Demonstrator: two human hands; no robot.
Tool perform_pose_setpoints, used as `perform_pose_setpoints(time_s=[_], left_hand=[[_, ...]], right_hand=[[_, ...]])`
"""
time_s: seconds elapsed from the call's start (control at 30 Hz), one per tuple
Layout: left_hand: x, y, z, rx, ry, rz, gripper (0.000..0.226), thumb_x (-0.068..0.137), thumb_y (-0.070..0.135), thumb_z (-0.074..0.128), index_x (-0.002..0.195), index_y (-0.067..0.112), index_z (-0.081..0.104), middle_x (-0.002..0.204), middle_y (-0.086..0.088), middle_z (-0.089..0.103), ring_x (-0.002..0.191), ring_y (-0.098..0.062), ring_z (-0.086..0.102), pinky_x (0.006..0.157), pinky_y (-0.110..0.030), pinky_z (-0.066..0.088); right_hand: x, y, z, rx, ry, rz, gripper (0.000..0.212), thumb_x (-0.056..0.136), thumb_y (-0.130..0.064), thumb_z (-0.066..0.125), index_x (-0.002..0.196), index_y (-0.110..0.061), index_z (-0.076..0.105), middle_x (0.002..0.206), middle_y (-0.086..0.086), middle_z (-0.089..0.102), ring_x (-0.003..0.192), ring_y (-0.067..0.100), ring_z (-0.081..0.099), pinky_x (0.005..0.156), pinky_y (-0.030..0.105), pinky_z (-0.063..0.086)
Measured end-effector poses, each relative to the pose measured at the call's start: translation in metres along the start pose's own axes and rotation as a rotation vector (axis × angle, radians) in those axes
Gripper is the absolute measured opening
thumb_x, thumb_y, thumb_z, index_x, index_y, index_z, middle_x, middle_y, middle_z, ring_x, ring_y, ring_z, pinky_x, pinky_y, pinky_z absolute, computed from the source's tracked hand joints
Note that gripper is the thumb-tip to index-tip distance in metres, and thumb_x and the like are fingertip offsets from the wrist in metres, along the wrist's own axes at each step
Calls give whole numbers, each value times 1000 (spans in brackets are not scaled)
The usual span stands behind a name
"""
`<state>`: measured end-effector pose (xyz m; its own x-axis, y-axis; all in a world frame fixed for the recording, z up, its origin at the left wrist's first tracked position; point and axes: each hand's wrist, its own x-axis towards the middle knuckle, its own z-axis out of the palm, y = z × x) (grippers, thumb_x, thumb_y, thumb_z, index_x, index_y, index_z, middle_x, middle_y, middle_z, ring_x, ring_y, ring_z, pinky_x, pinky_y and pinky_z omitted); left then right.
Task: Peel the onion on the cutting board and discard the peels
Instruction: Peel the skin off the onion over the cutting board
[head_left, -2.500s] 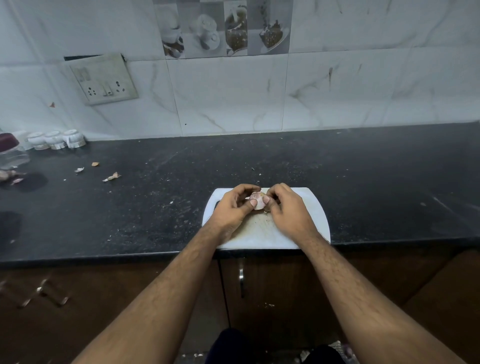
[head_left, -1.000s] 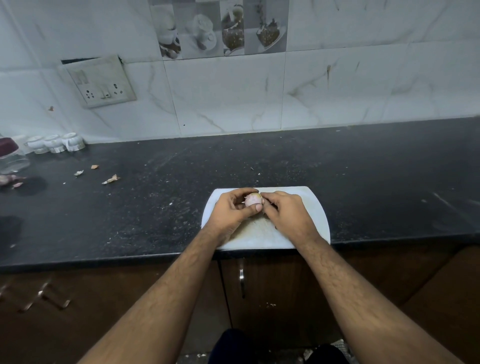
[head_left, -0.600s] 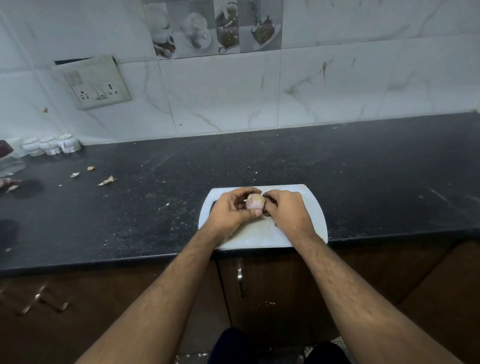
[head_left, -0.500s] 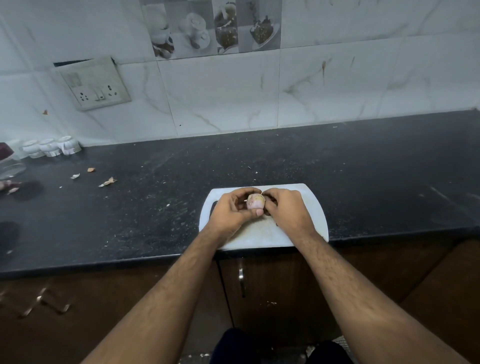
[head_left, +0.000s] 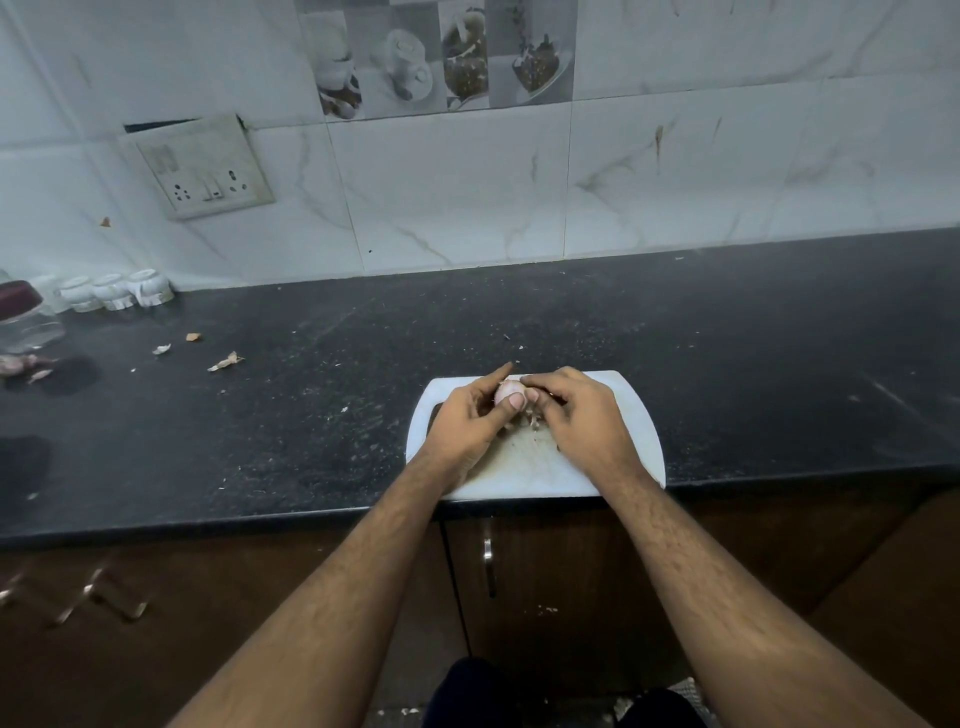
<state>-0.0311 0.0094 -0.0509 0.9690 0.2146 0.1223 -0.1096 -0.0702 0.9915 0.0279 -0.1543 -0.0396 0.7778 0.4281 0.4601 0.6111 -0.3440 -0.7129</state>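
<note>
**Fingers of both hands curl round a small onion above the cutting board**

Fingers (head_left: 517, 401) of the left hand (head_left: 467, 421) grip the onion (head_left: 506, 391), thumb pressed on its near face. Right hand (head_left: 582, 421) meets it from the other side, fingertips pinching at the top. Both forearms reach in over the board's near edge. Pale pink and smooth, the onion sits over the far half of the white cutting board (head_left: 639, 441), on the dark tabletop (head_left: 311, 415).
</note>
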Motion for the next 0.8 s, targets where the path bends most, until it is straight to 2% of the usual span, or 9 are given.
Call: perform_pose_setpoints(time_s=[0.13,0.23,0.4,0.6,0.8], left_hand=[[0,-1,1,60,37,-1,29,105,22,59,133,17,57,112,-4,75,96,-10,69,93,-26,52],[2,-2,0,105,71,-10,20,107,26,55,124,19,61,105,-3,73,91,-10,64,89,-30,49],[2,-3,0,183,79,2,14,103,37,55,112,31,64,107,-3,73,95,-13,64,93,-40,54],[2,-2,-1,257,56,18,11,107,28,54,114,24,61,106,1,70,94,-8,61,88,-29,50],[1,-4,0,362,83,65,8,104,30,57,111,28,61,104,9,70,96,-6,62,94,-32,50]], right_hand=[[0,1,-2,77,-18,80,19,97,-22,68,112,-26,79,93,-11,71,80,8,68,61,28,61],[-2,0,0,102,-40,106,20,97,-19,68,112,-28,79,95,-10,72,78,11,69,55,31,62],[-2,-1,0,21,-72,84,23,96,-22,69,116,-30,77,99,-13,73,79,5,68,69,32,62],[-3,-5,-1,-42,-58,104,21,94,-18,69,110,-24,79,92,-10,76,74,5,67,74,34,61],[-2,-2,0,-113,-82,131,16,94,-24,69,106,-27,79,89,-12,77,80,2,69,77,32,61]])
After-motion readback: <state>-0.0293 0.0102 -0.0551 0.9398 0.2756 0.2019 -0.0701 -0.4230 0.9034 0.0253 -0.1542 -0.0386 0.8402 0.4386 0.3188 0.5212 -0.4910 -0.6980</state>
